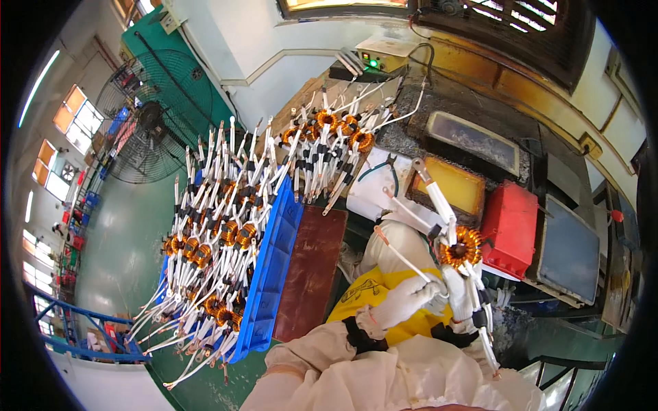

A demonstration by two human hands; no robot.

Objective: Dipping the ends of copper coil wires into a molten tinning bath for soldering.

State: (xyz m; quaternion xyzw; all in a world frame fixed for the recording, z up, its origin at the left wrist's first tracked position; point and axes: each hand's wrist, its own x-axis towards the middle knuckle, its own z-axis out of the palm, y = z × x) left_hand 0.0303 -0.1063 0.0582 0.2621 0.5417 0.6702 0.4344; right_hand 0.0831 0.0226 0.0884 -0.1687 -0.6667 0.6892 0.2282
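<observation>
My left hand [411,299], in a white glove, is closed around a white cable lead [404,255] that ends in a copper-coloured lug. Beside it, my gloved right hand [458,296] is closed on a toroidal coil's white cables, its fingers partly hidden behind them. The coil [460,247] is a ring wound with copper wire, with black-sleeved leads running up and down from it. It hangs in front of me above my lap and yellow apron [363,291]. Whether the lead in my left hand belongs to this coil is hard to see.
At left, a blue crate [271,274] overflows with similar coils; more coils [329,130] lie on the bench behind. Pliers [391,168] rest on a white pad near a yellow-filled tray [449,185], a metal-framed pot [473,144], and a red box [510,229]. A fan [151,116] stands far left.
</observation>
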